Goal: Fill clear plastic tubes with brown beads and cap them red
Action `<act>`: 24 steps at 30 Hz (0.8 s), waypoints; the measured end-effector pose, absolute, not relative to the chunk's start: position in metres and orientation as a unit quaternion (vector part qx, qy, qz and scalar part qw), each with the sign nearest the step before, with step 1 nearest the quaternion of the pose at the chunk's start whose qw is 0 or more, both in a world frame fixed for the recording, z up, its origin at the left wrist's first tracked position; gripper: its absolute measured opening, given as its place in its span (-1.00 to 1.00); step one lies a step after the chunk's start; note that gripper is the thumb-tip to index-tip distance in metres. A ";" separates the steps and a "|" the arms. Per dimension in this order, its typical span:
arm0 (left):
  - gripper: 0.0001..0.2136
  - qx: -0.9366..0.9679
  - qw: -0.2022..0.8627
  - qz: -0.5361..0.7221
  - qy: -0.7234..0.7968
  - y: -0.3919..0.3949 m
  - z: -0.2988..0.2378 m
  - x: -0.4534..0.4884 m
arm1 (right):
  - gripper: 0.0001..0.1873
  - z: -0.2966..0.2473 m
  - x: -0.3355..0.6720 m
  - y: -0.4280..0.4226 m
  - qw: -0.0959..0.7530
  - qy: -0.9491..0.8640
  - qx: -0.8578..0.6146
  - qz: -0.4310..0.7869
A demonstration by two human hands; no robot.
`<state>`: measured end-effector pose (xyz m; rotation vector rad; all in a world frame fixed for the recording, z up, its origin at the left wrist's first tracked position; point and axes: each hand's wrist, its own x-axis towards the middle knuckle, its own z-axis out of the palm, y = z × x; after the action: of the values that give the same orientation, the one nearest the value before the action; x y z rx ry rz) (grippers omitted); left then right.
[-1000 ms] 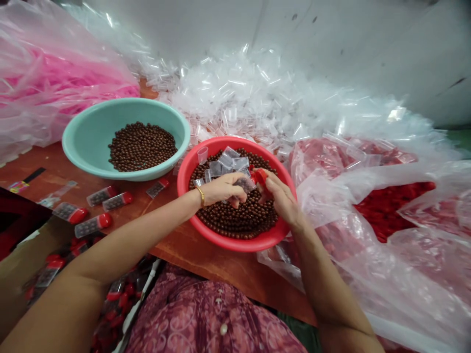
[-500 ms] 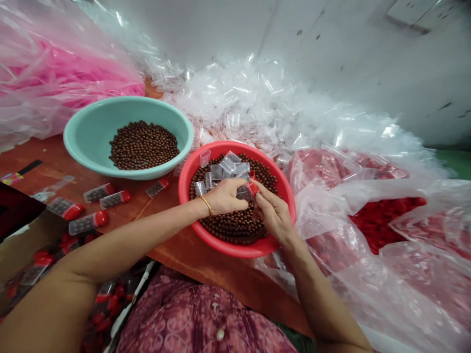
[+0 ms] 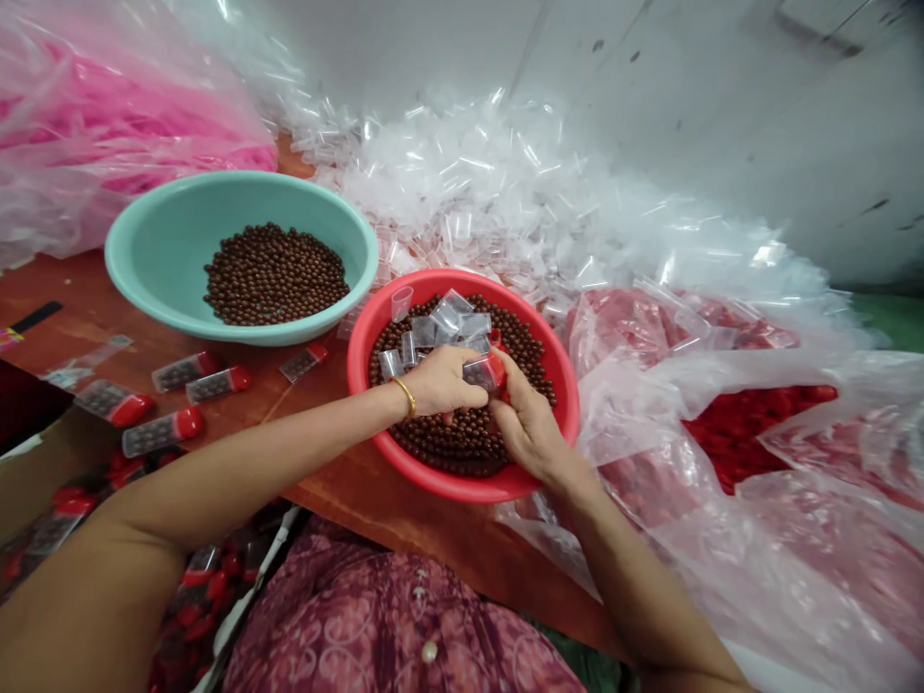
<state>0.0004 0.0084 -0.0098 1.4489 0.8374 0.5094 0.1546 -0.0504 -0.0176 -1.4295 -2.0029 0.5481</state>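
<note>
Containers with red caps [image 3: 165, 433] lie on their sides well to the left of the red basin, grouped near the table edge, perhaps to keep them apart from the loose beads. Nearer the red basin, also on its left and slightly behind, stands a teal basin [image 3: 155, 274] holding more brown beads [image 3: 274, 274], possibly a reserve. Clear empty cups [image 3: 451, 313] lie on the beads in the red basin [image 3: 451, 489] itself, probably for short reach.

Over the red basin, the left hand [image 3: 442, 382] grips a clear bead-filled container [image 3: 476, 373] between thumb and forefinger, seemingly to steady it. Its cap end points right, where the right hand [image 3: 530, 419] pinches the red cap [image 3: 498, 371] between thumb and fingers. Working above the red basin likely lets any dropped bead fall back in. Right of the red basin, an open plastic bag [image 3: 650, 462] exposes red pieces [image 3: 743, 423], within the right arm's reach.

As for what is hidden: far left of the red basin, the pink contents of a bag [image 3: 137, 135] blur behind film. The left hand's lower fingers are mostly out of sight under the container, so I cannot tell whether they press together or spread. The right hand's far fingertips vanish behind the cap, and whether it is fully seated cannot be seen. Right of the red basin, the plastic veils most of the red pieces.
</note>
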 end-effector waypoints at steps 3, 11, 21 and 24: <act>-0.87 0.644 0.618 0.221 0.393 0.008 -0.010 0.002 | -0.44 -0.021 0.152 -0.046 0.297 -0.750 -0.565 0.171; -0.90 0.657 0.600 0.184 0.417 0.007 -0.009 0.001 | -0.42 -0.036 0.138 -0.056 0.273 -0.725 -0.623 0.103; -0.90 0.757 0.510 0.228 0.338 0.012 -0.011 -0.003 | -0.58 -0.003 0.165 -0.050 0.321 -0.735 -0.562 0.204; -0.89 0.794 0.456 0.201 0.350 0.010 -0.006 -0.003 | -0.46 -0.006 0.158 -0.042 0.446 -0.638 -0.583 0.232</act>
<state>-0.0033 0.0100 -0.0061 1.9569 0.8625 0.4947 0.1582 -0.0415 -0.0062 -1.4438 -1.5809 0.5738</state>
